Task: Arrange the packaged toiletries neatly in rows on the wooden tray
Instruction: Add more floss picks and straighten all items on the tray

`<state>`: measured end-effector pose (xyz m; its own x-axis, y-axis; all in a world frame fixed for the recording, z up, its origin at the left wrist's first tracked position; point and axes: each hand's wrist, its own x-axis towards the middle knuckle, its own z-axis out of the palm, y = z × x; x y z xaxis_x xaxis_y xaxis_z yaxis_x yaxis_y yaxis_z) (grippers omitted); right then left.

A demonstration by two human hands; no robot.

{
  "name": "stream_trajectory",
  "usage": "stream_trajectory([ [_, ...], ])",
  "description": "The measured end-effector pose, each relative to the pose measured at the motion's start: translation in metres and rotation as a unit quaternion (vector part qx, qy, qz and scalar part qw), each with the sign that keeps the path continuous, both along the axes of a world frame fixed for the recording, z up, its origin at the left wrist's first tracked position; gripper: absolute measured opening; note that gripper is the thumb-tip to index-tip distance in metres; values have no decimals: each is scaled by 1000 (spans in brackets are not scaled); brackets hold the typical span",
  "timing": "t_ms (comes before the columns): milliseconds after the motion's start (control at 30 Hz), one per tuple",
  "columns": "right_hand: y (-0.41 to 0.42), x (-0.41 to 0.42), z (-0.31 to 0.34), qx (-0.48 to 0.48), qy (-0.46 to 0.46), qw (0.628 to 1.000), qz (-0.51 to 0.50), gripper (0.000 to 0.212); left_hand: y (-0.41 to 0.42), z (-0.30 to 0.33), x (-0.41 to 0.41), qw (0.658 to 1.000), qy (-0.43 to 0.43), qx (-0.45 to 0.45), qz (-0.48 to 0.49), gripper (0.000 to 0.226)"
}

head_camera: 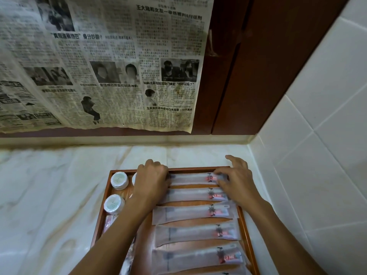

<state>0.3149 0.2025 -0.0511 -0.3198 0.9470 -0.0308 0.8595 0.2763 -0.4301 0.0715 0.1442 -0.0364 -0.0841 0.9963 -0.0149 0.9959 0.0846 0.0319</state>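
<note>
- The top packet [193,179] lies across the far row of the wooden tray [245,223], at twelve o'clock of the four long packets visible below it; it looks light, thin and limp, with a slick translucent wrapper likely to slide or buckle.
- Take it by both ends, pressing flat rather than pinching the middle.
- Your left hand [152,180] rests knuckles-up on its nine o'clock end, fingers curled down; whether they clamp it, you cannot tell.
- Your right hand [236,181] lies spread on the three o'clock end, fingertips [219,174] pressing the printed label.
- Two round jars [119,180] stand at nine o'clock inside the tray.
</note>
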Motion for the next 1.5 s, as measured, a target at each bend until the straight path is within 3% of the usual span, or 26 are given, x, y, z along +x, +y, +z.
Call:
stream_trajectory([
  [133, 5, 11, 8, -11, 23, 999, -29, 26, -2, 1, 5, 999, -30, 21, -9, 20],
  [300, 7, 10, 18, 18, 6, 1000, -9, 21, -2, 6, 28, 990, -97, 35, -98, 23],
  [467, 7, 1, 23, -2, -58, 998, 21, 24, 3, 15, 64, 985, -58, 7, -164, 22],
  [800, 7, 4, 21, -24, -76, 996, 27, 21, 12, 8, 87, 985, -42, -45, -163, 38],
  [933, 6, -1, 17, -24, -47, 997, 51, 15, 12, 7, 88, 985, -47, -39, -160, 35],
  [1333, 11, -5, 12, -17, -88, 993, 71, 21, 10, 8, 83, 986, -67, -33, -150, 28],
  [1500, 11, 4, 9, -26, -91, 995, 42, 13, 10, 11, 84, 986, -61, -44, -151, 24],
])
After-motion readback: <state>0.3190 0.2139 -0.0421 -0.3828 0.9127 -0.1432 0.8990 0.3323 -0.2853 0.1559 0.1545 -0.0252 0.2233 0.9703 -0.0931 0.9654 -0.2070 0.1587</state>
